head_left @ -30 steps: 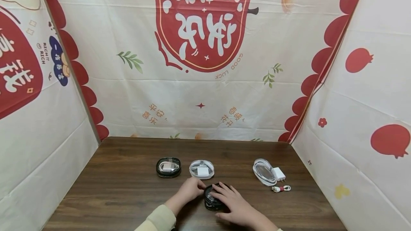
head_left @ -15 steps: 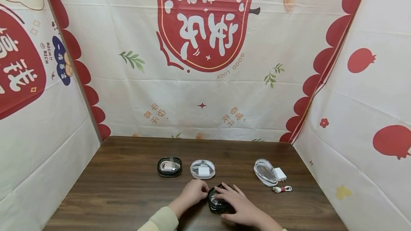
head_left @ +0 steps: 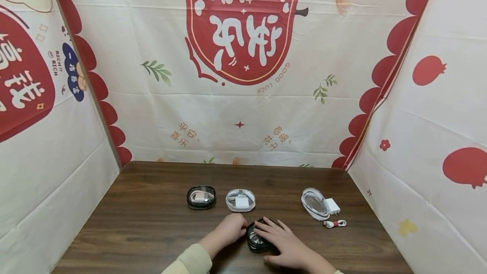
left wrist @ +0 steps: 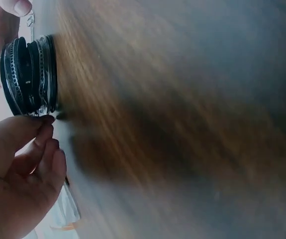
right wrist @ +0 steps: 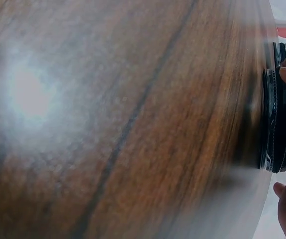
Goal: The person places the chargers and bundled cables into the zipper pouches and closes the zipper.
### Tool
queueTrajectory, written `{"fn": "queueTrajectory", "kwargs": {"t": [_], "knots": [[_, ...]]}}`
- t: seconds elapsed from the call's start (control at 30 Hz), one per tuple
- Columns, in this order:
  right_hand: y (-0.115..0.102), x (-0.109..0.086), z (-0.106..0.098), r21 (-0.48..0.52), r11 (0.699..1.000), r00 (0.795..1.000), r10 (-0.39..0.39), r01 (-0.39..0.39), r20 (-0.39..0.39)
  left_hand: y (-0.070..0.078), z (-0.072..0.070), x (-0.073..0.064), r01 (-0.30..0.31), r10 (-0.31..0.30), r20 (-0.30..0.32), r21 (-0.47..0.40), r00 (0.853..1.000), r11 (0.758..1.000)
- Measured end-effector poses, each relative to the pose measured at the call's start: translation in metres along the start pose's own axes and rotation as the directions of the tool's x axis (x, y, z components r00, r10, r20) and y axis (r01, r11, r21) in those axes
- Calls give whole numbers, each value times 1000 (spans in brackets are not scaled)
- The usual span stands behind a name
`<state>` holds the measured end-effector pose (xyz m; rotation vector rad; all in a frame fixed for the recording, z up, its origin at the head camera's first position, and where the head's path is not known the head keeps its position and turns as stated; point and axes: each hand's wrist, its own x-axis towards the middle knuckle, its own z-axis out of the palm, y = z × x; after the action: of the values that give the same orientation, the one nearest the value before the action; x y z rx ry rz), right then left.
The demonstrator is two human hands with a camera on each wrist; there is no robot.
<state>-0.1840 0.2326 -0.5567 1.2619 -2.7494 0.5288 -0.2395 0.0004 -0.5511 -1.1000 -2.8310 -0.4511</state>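
Note:
A round black zip case (head_left: 255, 240) with a clear lid lies on the wooden table before me; a black-and-clear side with zipper teeth faces the left wrist camera. My left hand (head_left: 230, 228) pinches at its left edge, thumb against index finger; what sits between the fingertips is hidden. Over the lid rest the spread, fairly straight fingers of my right hand (head_left: 283, 242). In the right wrist view the right thumb (right wrist: 278, 189) stands apart from the case's side. Part of the lid and the case's right side are covered by the right hand.
Behind stand a black-rimmed case (head_left: 201, 198) with a pinkish charger and cable, and a white-rimmed case (head_left: 240, 200) with a white charger. To the right lie a white-rimmed clear case (head_left: 315, 204), a white plug charger (head_left: 332, 206) and a small cable with a red band (head_left: 335, 223).
The black zip case and both hands have shifted slightly to the right over the second, mostly in its first half. My hands keep the same hold, and the other items stay put.

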Motion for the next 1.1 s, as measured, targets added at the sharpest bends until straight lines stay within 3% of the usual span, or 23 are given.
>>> {"fn": "queueTrajectory", "kwargs": {"t": [0.1, 0.2, 0.43, 0.7, 0.83, 1.0, 1.1], "knots": [[1, -1, 1, -32, 999, 1000, -1, 2, 14, -2, -1, -1, 1, -1, 4, 68, 1000, 998], [2, -2, 1, -66, 998, 999, -4, 6, 35, -4, -1, -3, 21, -22, 18, 56, 1000, 998], [2, -2, -2, -133, 991, 997, -18, 27, 70, -7, -1, -5, 28, -27, 53, -12, 998, 1000], [3, -1, 1, -104, 995, 996, 13, -3, 93, -6, -9, -10, 71, -42, 160, -179, 986, 981], [3, 0, 1, -55, 998, 994, 40, -35, 106, -3, -14, -15, 153, -72, 243, -336, 967, 929], [2, 2, 1, 0, 998, 989, 64, -65, 130, 2, -17, -21, 264, -99, 329, -505, 939, 822], [2, 3, 1, 20, 996, 987, 84, -88, 137, 5, -19, -24, 311, -90, 373, -590, 923, 745]]}}
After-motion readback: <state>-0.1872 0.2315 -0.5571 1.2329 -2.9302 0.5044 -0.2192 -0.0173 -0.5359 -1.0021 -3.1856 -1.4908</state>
